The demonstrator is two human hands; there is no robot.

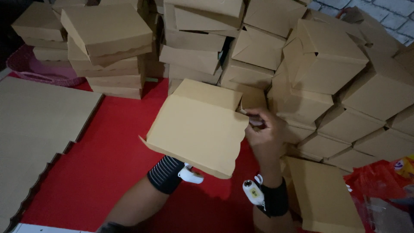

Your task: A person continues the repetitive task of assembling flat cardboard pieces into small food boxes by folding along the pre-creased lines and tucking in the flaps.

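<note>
Two hands: both are working on one half-folded brown cardboard box (198, 129), which they are holding up above the red worktop (108, 159), roughly at its middle and in front of the stacks.
Right hand: the right hand (264, 129) is curling closed at the box's right edge, its fingertips pinching a side flap where the wall meets the lid panel.
Left hand: the left hand is sitting behind the box panel and is hidden; only the forearm with its black wristband (166, 174) is showing, so I cannot tell how far open it is or exactly what it is gripping, though it seems to be bearing the box from below.
Box: its broad panel is facing the camera, tilting down toward the person, with the far flap standing up behind.
Doing it well: judging from the grip, the flap is being tucked, so the hidden hand should be keeping the panel square while the right fingertips are pressing along the crease and not crushing the corner.
Around: finished boxes (319, 64) are piling high along the far edge and right side; flat scalloped blanks (34, 129) are lying at the left edge; another flat piece (323, 194) is resting near the right forearm, beside red plastic wrapping (379, 194) at the near right corner.
Pink basket (30, 69): sitting at the far left under a stack.
</note>
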